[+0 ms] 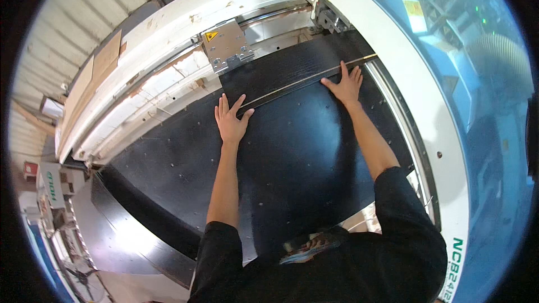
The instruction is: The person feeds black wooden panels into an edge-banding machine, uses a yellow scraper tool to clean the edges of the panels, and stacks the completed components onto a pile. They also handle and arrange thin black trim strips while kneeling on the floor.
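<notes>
Your left hand (231, 126) and right hand (348, 88) lie spread toward the tabletop's (286, 157) far edge. Press the black sheet (281, 68) evenly.

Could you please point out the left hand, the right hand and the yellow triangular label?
Left hand (231, 127), head view: on the back of the hand.
Right hand (347, 88), head view: on the back of the hand.
Yellow triangular label (211, 36), head view: on its middle.

Head-worn fisheye, facing down over left hand (231, 125), right hand (346, 88).
</notes>
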### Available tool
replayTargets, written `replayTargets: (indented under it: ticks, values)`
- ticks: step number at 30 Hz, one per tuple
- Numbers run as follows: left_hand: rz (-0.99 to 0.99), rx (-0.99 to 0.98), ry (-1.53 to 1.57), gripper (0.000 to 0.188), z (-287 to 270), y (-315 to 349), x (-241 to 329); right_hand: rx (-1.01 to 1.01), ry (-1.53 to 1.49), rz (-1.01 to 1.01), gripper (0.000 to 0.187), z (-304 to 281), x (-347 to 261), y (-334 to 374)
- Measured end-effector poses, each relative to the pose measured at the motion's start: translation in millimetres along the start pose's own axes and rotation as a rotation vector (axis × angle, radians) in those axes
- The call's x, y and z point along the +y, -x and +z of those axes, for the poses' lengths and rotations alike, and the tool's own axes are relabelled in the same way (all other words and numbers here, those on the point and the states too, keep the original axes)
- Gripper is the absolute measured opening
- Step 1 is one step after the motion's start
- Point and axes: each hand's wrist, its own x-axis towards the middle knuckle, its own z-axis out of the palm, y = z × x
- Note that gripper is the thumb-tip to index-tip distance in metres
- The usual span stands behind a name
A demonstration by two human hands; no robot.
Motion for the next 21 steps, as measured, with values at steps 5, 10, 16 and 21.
replayTargets:
  ticks: [5, 10, 16, 21]
  values:
    - [-0.002, 0.020, 0.003, 0.060, 7, 5, -5, -0.008, 0.004, -0.022, 0.130, 13, -22, 12]
    - [-0.013, 0.085, 0.013, 0.077, 9, 6, -12, 0.029, -0.028, -0.018, 0.129, 13, -29, 14]
    - [-0.163, 0.091, -0.160, 0.105, 9, 10, -3, 0.100, -0.040, -0.038, 0.123, 7, -21, 16]
    - [-0.158, 0.110, -0.160, 0.104, 17, 13, -8, 0.090, 0.059, -0.030, 0.119, 13, -18, 13]
